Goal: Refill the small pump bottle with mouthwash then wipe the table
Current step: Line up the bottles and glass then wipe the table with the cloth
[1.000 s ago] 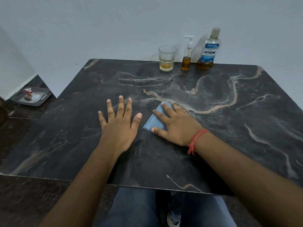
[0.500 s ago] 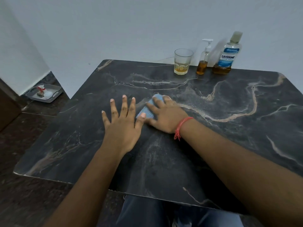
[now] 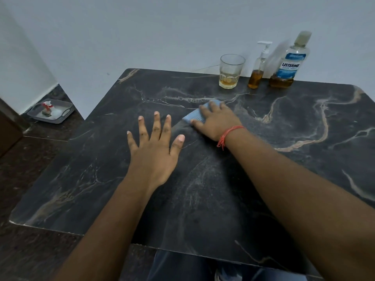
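My right hand (image 3: 218, 121) presses flat on a folded blue cloth (image 3: 195, 115) in the middle of the dark marble table (image 3: 213, 191); a red thread circles that wrist. My left hand (image 3: 155, 153) lies flat on the table to the left of the cloth, fingers spread, holding nothing. At the table's far edge stand the small pump bottle (image 3: 258, 67) with amber liquid in its lower part and, right of it, the clear Listerine mouthwash bottle (image 3: 291, 61), capped, with a little amber liquid at its bottom.
A glass (image 3: 230, 72) with a little amber liquid stands left of the pump bottle. A grey tray (image 3: 50, 111) with a small red and white item lies on the dark floor at the left. A white wall runs behind the table.
My right hand has slid the blue cloth away from me toward the far side of the table. The left hand stays flat in about the same spot. The view has shifted.
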`<state>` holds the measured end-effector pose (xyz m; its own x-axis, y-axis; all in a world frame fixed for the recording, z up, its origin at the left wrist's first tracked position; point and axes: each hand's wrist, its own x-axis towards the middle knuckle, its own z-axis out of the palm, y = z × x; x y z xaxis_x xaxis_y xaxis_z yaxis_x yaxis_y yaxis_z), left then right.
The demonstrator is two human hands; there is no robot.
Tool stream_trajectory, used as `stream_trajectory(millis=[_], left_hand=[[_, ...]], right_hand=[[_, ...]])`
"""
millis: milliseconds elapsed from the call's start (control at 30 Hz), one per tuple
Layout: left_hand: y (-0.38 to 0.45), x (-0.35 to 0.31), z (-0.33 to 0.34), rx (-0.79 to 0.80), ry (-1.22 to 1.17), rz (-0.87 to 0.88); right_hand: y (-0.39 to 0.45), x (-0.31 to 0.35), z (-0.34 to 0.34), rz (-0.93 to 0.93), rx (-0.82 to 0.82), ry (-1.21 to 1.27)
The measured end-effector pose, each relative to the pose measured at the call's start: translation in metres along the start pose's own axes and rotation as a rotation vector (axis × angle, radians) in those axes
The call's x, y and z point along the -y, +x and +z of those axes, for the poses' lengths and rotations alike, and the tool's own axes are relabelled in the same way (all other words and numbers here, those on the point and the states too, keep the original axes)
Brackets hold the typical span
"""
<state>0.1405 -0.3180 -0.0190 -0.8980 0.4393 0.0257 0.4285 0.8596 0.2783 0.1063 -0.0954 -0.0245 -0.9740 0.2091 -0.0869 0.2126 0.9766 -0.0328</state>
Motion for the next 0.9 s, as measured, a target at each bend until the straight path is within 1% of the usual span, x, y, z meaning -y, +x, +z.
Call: stream_trajectory(millis=[33,67,100,167,200,233,333,367,467,500,533,633,667,767,800,833,900], left_hand=[[0.000,-0.001,0.000,-0.003,0.000,0.006],[0.000,-0.002,-0.001,-0.005,0.003,0.012],[0.001,-0.003,-0.001,-0.004,0.005,0.018],[0.002,-0.009,0.000,0.004,0.005,0.032],[0.003,-0.012,0.001,0.010,0.006,0.043],[0.003,-0.017,0.001,0.013,0.005,0.055],[0.003,-0.031,0.004,0.007,0.006,0.087],[0.003,-0.036,0.005,0.007,0.005,0.099],[0.004,-0.054,0.009,0.040,0.014,0.126],[0.004,-0.058,0.011,0.049,0.021,0.137],[0.004,-0.063,0.012,0.055,0.028,0.151],[0.002,-0.075,0.016,0.068,0.048,0.188],[0.000,-0.080,0.018,0.074,0.052,0.196],[-0.002,-0.095,0.021,0.096,0.068,0.219],[-0.003,-0.101,0.022,0.100,0.075,0.230],[-0.003,-0.106,0.023,0.100,0.081,0.242],[-0.004,-0.115,0.024,0.099,0.085,0.262]], right_hand=[[-0.001,-0.007,0.000,0.097,0.007,0.016],[-0.005,-0.010,0.001,0.120,0.016,0.025],[-0.013,-0.009,0.002,0.069,0.014,0.018],[-0.030,-0.016,0.005,-0.090,0.013,0.001],[-0.038,-0.026,0.005,-0.121,0.013,-0.002],[-0.044,-0.041,0.002,-0.095,0.009,-0.012],[-0.058,-0.078,0.001,0.160,0.011,-0.012],[-0.065,-0.081,0.002,0.158,0.009,-0.008],[-0.087,-0.082,0.005,-0.046,0.032,0.029],[-0.093,-0.088,0.003,-0.071,0.032,0.038],[-0.098,-0.099,0.002,-0.045,0.017,0.043],[-0.114,-0.125,0.001,0.168,-0.042,0.056],[-0.120,-0.125,0.004,0.173,-0.051,0.049],[-0.138,-0.123,0.008,0.040,-0.057,0.027],[-0.142,-0.131,0.006,0.053,-0.062,0.036],[-0.143,-0.144,0.003,0.112,-0.075,0.043],[-0.148,-0.168,0.001,0.288,-0.098,0.069]])
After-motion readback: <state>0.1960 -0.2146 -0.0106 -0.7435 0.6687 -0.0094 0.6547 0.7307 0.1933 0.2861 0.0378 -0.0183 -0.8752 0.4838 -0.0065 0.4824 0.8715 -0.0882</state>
